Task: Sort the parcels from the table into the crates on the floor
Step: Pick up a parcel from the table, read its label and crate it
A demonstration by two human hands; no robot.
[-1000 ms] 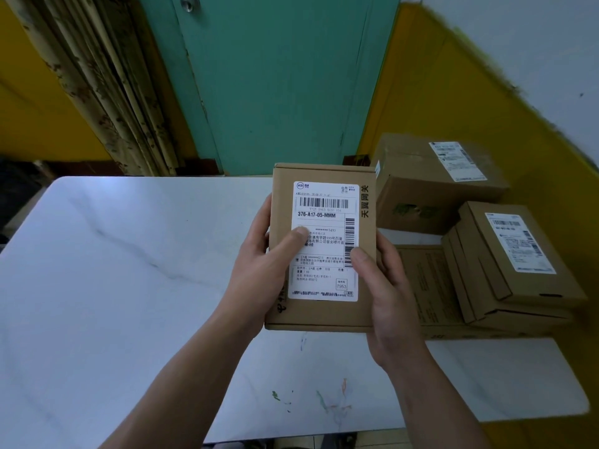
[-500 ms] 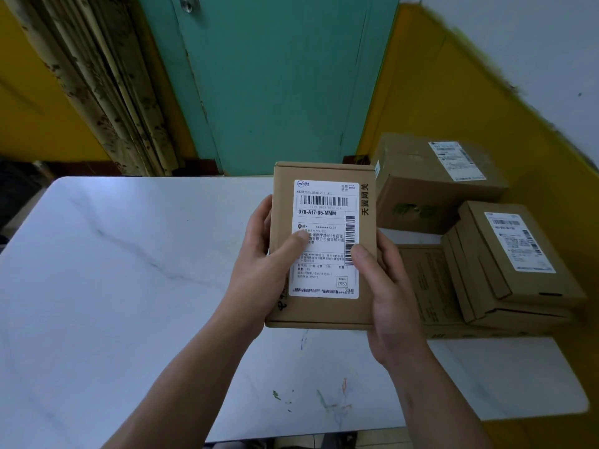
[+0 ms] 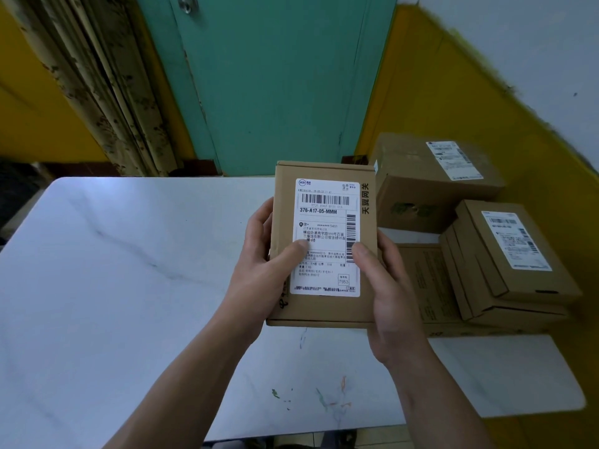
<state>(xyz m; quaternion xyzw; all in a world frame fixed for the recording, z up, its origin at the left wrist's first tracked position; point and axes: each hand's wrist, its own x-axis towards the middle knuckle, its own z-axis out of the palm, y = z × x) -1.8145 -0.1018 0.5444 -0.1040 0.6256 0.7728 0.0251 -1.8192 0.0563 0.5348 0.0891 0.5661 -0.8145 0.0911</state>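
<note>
A flat brown cardboard parcel (image 3: pixel 324 307) with a white shipping label reading 376-A17-05-MMM is held up above the white marble table (image 3: pixel 113 286), label facing me. My left hand (image 3: pixel 262 273) grips its left edge, thumb on the label. My right hand (image 3: pixel 385 293) grips its right edge, thumb at the label's side. More parcels lie at the table's right: a large box (image 3: pixel 431 186) at the back, a small labelled box (image 3: pixel 515 254) stacked on another, and a flat box (image 3: pixel 424 280) beneath them. No crates are in view.
A teal door (image 3: pixel 275 85) stands behind the table, with stained curtains (image 3: pixel 107 92) to its left. A yellow and white wall (image 3: pixel 486 92) closes in the right side. Paint marks (image 3: pixel 324 396) dot the table's near edge.
The parcel has risen very slightly in both hands, and my left thumb has slid a little lower on the label. The other boxes have not moved.
</note>
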